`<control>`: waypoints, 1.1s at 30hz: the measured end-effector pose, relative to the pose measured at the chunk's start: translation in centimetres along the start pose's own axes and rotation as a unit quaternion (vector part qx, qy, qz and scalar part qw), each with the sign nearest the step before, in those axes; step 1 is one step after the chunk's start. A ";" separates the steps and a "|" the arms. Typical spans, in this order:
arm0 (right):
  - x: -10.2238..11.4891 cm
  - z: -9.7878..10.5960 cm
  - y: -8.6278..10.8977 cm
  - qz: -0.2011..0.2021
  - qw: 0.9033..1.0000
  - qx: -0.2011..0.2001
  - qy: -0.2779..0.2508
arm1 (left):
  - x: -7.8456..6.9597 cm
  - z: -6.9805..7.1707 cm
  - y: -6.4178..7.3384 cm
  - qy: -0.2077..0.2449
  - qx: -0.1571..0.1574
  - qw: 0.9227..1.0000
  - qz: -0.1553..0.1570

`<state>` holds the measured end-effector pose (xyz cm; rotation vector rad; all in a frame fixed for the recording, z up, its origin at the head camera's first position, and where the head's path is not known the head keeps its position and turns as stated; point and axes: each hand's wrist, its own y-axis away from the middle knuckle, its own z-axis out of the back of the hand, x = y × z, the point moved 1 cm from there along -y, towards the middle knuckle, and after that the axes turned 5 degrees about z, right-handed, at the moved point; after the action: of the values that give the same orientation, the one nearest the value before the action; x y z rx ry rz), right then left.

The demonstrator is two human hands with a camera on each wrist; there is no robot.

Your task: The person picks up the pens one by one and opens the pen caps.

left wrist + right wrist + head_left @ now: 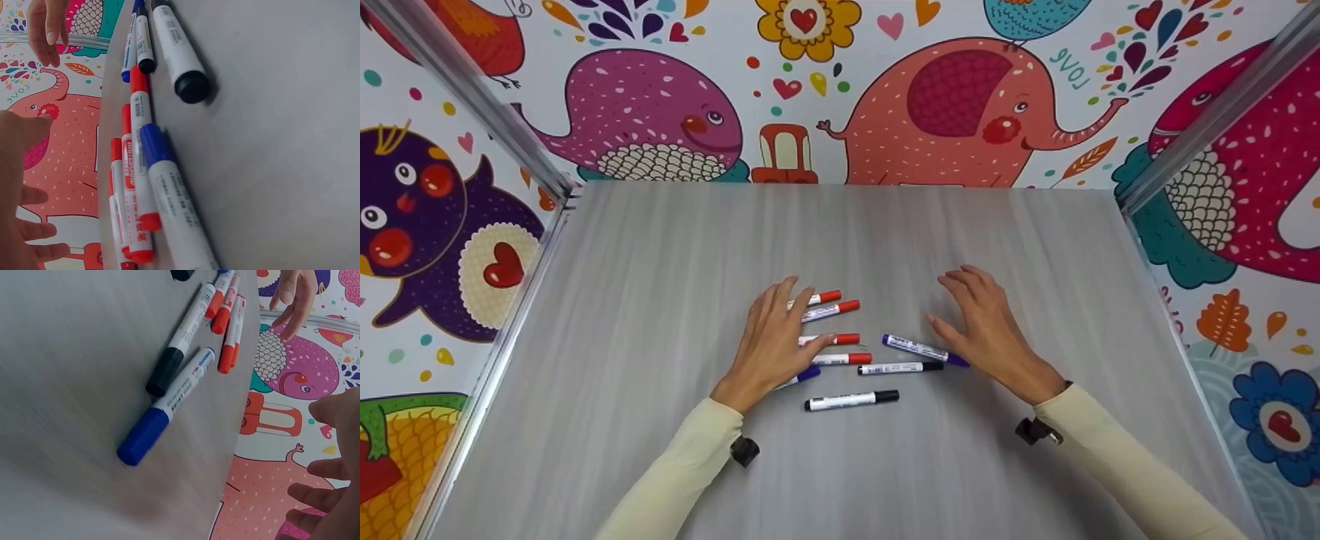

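Note:
My left hand (pixel 771 334) is held over several red-capped markers (pixel 847 359), fingers extended and thumb apart, and it partly hides them in the head view. A blue-capped marker (pixel 179 211) lies under its palm side, partly covered from above. My right hand (pixel 991 330) hovers beside the cap end of another blue-capped marker (pixel 916 348), its fingers loosely bent around nothing. A black-capped marker (pixel 896 368) lies just below that one. Nearer to me rests a second black-capped marker (pixel 849 402). In both wrist views the hands appear raised off the table, holding nothing.
The markers lie on a grey wood-grain table (pixel 660 247). Metal frame posts (pixel 472 90) stand at its far corners. Behind and beside it are walls (pixel 877 67) printed with cartoon animals. Each wrist wears a small dark device (pixel 745 451) on a strap.

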<state>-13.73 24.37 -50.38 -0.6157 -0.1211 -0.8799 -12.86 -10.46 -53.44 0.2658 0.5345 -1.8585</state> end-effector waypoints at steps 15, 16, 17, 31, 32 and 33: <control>1.3 -2.7 0.0 0.018 0.999 0.022 -0.028 | 1.6 0.0 2.4 0.057 -0.032 0.998 0.013; 1.3 -2.8 0.0 0.020 0.999 0.022 -0.028 | 1.6 -0.1 2.5 0.063 -0.035 0.997 0.013; 1.4 -3.0 0.0 0.021 0.999 0.024 -0.027 | 1.7 -0.1 2.6 0.068 -0.038 0.997 0.012; 2.6 -5.1 -0.5 0.007 0.997 0.058 -0.043 | 2.6 -0.5 3.9 0.107 -0.058 0.992 0.012; 2.7 -5.3 -0.5 0.008 0.997 0.058 -0.044 | 2.6 -0.6 3.9 0.109 -0.057 0.992 0.013; 2.7 -5.5 -0.5 0.009 0.997 0.058 -0.046 | 2.7 -0.6 4.0 0.112 -0.055 0.992 0.015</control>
<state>-13.18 19.27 -53.71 -0.5472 -0.2476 -0.8208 -10.09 -13.45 -56.03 0.4085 0.7805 -1.7742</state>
